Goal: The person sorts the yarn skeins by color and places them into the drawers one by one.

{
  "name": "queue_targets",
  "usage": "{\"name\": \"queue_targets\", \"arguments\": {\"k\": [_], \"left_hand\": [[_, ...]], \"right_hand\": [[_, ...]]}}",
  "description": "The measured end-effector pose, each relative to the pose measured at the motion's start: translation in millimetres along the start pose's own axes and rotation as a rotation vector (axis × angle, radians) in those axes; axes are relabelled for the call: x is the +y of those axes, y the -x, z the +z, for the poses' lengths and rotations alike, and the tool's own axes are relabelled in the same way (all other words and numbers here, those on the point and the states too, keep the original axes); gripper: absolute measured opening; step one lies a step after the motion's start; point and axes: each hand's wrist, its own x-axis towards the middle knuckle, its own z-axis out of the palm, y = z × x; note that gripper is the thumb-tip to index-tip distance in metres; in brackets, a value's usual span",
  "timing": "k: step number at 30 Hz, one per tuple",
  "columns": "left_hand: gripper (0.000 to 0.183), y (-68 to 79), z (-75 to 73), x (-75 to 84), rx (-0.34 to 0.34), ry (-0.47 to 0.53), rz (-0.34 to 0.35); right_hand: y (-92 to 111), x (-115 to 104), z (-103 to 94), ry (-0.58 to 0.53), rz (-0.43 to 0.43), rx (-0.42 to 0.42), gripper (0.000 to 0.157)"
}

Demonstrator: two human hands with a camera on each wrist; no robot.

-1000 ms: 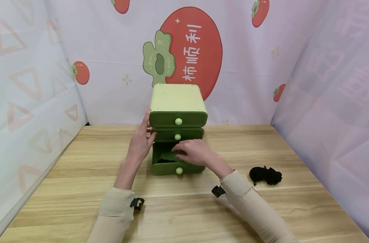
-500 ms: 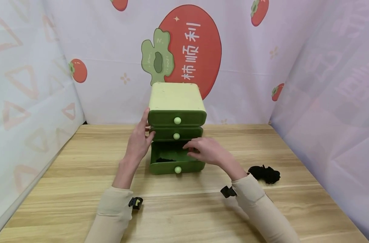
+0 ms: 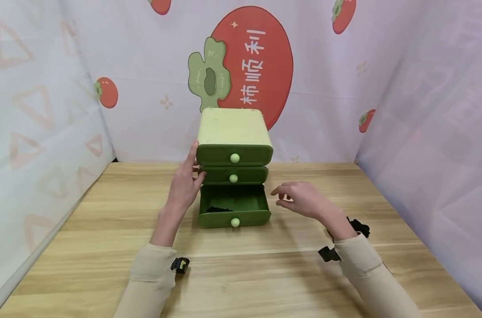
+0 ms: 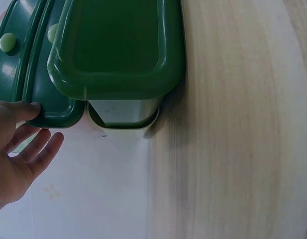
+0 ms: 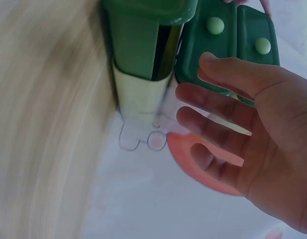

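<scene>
A small cabinet [image 3: 235, 127] with a pale yellow-green top and three dark green drawers stands in the middle of the table. Its bottom drawer [image 3: 254, 218] is pulled out, and a dark strip of something black [image 3: 218, 210] lies inside at the front left. My left hand [image 3: 183, 183] rests against the cabinet's left side. In the left wrist view its thumb [image 4: 26, 110] touches the edge of the middle drawer front, fingers extended beside it. To the right of the pulled-out drawer hovers my right hand [image 3: 302, 198], fingers loosely bent and holding nothing.
On the right of the table [image 3: 241, 282] lies a black fuzzy bundle with loose threads [image 3: 361, 227], partly covered by my right forearm. A printed cloth backdrop [image 3: 145, 119] rises behind the table and along both sides.
My right hand has moved right, out from over the bottom drawer, and its forearm now overlaps the black bundle. The left hand keeps its place on the cabinet.
</scene>
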Motion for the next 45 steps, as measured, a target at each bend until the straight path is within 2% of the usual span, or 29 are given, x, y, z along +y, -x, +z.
{"name": "queue_targets", "arguments": {"k": [11, 20, 24, 33, 39, 45], "left_hand": [[0.091, -0.6, -0.3, 1.5, -0.012, 0.002, -0.022], [0.092, 1.0, -0.8, 0.6, 0.006, 0.002, -0.009], [0.092, 0.9, 0.6, -0.1, 0.011, -0.004, 0.009], [0.092, -0.8, 1.3, 3.6, -0.005, -0.003, 0.003], [0.092, -0.9, 1.4, 6.1, -0.014, -0.006, -0.005], [0.092, 0.9, -1.6, 5.0, -0.012, -0.01, -0.019]], "right_hand": [[36, 28, -3.3, -0.004, 0.076, -0.041, 0.025], [64, 50, -7.3, -0.027, 0.158, -0.118, 0.03], [82, 61, -7.5, -0.021, 0.202, -0.146, 0.032], [125, 80, -8.3, -0.029, 0.311, -0.179, 0.036], [146, 90, -6.2, -0.03, 0.33, -0.161, 0.041], [150, 95, -1.1, -0.061, 0.3, -0.186, 0.05]]}}
